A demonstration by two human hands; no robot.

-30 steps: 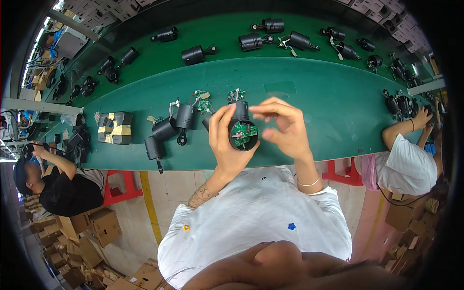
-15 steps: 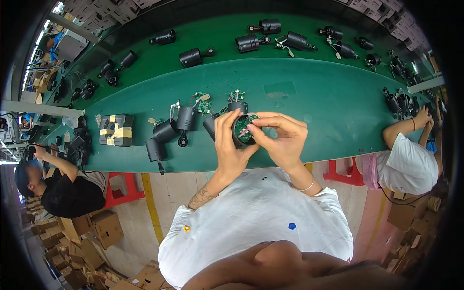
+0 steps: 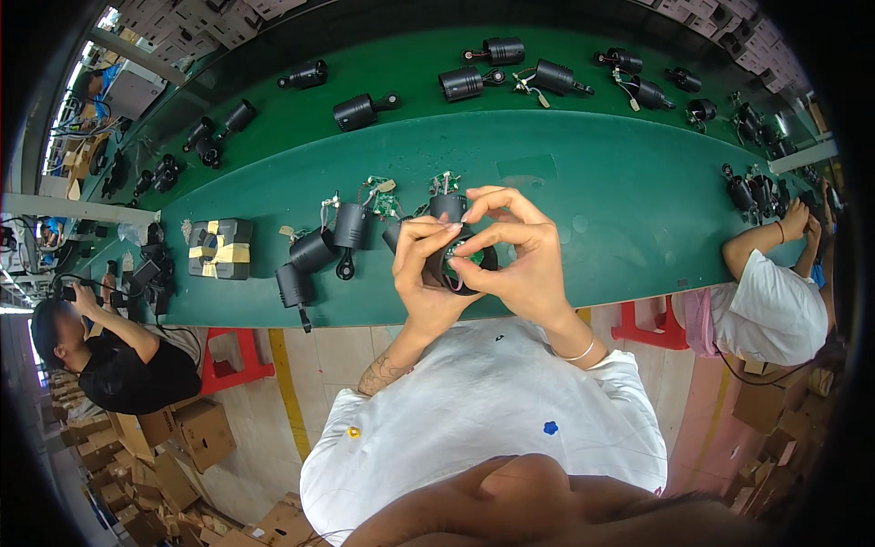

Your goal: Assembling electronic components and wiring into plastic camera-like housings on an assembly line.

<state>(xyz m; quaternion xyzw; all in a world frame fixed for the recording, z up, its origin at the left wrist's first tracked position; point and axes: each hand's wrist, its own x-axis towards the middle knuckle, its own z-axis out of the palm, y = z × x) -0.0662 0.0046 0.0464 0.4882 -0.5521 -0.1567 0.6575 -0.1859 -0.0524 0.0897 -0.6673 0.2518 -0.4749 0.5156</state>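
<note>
Above the bench's near edge, my left hand [image 3: 428,283] is wrapped around a black cylindrical housing [image 3: 488,257], its open mouth facing up. A green circuit board [image 3: 453,248] sits in that mouth, partly covered by my fingers. My right hand [image 3: 524,260] is closed over it, thumb against the board and fingers bent at the far rim. Just beyond stands another black housing [image 3: 447,206] with a wired green board [image 3: 446,182] at its end. Left of my hands lie several similar housings [image 3: 352,225], some with boards [image 3: 381,190] hanging out on wires.
A black block bound with yellow tape [image 3: 221,250] lies on the green bench [image 3: 620,210] at left. More black housings [image 3: 355,112] line the darker green strip [image 3: 410,77] behind. Co-workers sit left [image 3: 137,365] and right [image 3: 775,301], near red stools [image 3: 235,358]. Cartons [image 3: 202,430] are stacked on the floor.
My right fingers have shifted from holding the board's edge to curling over the housing's far rim, with the thumb on the board. The board now sits lower in the mouth.
</note>
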